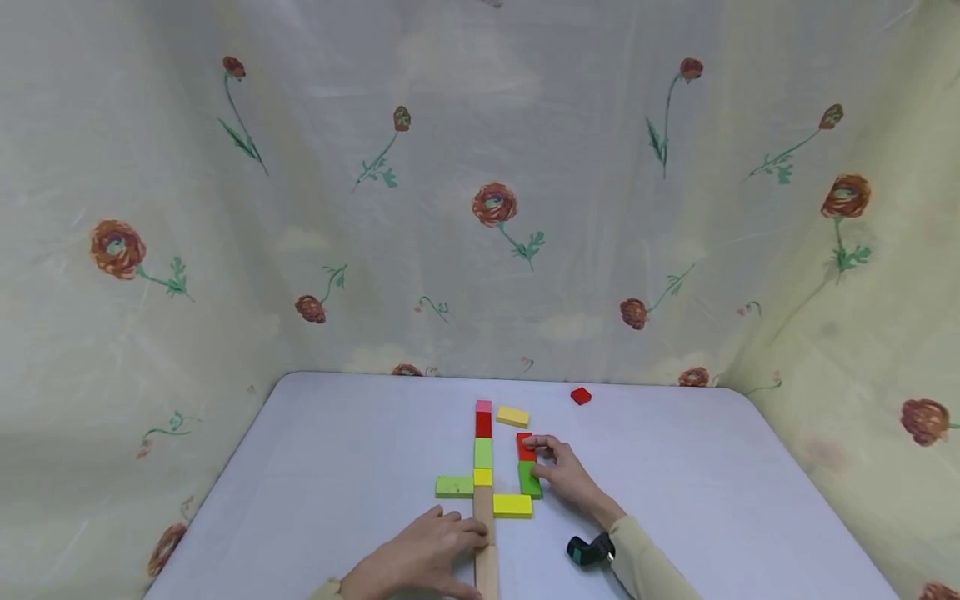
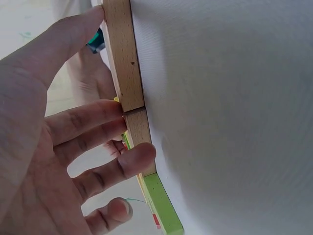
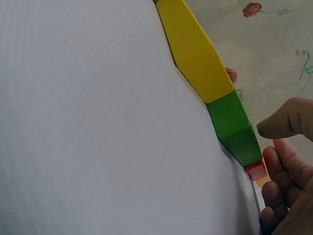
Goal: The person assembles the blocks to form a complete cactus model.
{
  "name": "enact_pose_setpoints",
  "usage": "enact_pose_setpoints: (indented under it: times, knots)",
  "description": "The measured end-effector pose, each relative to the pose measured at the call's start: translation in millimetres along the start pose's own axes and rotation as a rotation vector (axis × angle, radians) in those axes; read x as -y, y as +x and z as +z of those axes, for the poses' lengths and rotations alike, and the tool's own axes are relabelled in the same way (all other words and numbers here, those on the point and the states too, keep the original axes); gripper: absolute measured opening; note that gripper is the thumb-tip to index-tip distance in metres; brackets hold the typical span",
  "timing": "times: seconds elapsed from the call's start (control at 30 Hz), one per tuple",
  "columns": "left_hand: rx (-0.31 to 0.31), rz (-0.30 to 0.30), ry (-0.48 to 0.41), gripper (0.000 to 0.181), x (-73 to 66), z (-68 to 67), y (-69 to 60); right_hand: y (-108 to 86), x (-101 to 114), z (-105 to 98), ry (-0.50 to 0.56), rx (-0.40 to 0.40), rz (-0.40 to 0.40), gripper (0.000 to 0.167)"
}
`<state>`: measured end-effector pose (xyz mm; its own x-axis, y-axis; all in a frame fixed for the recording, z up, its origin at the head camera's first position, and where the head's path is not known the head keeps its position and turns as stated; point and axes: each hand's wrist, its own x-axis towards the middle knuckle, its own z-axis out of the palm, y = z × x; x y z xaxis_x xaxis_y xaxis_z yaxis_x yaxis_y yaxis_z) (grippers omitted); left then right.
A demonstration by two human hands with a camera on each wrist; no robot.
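Note:
Two plain wooden blocks (image 1: 483, 512) lie end to end in the central column of blocks. My left hand (image 1: 423, 554) rests at their left side, its thumb and fingertips touching the wood and its fingers loosely extended. Right of the column, a red block (image 1: 525, 447) and a green block (image 1: 530, 480) form a short row. My right hand (image 1: 572, 477) is over this row, index finger at the red block and thumb by the green block's right edge. In the right wrist view, the thumb (image 3: 286, 120) is close to the green block (image 3: 234, 127), the other fingers loosely bent.
A yellow block (image 1: 512, 506) adjoins the column and the green block; a light green block (image 1: 454, 487) juts left. Farther up are pink, red, light green and yellow blocks. A pale yellow block (image 1: 513, 417) and a red piece (image 1: 581, 396) lie apart on the white table (image 1: 337, 467).

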<state>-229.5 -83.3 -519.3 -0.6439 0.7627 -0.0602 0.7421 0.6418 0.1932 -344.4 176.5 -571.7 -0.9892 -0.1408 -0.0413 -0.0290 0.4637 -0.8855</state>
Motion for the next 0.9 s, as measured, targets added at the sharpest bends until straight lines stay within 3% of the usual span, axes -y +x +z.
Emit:
enact_pose_setpoints:
  times: [0.17,0.47,0.7,0.9]
  knots:
    - [0.003,-0.011,-0.042,0.065,2.3,0.3,0.5,0.3,1,0,-0.005,-0.008,-0.012,0.037]
    - [-0.018,0.028,-0.068,0.061,5.3,0.6,1.7,8.8,7,-9,0.073,-0.046,0.074,0.036]
    - [0.004,-0.019,-0.073,0.063,4.6,0.1,3.6,37.0,17,-20,-0.015,-0.103,0.057,0.038]
    - [0.057,-0.096,-0.098,0.064,2.4,1.3,5.8,62.1,26,-25,-0.113,-0.079,0.072,0.043]
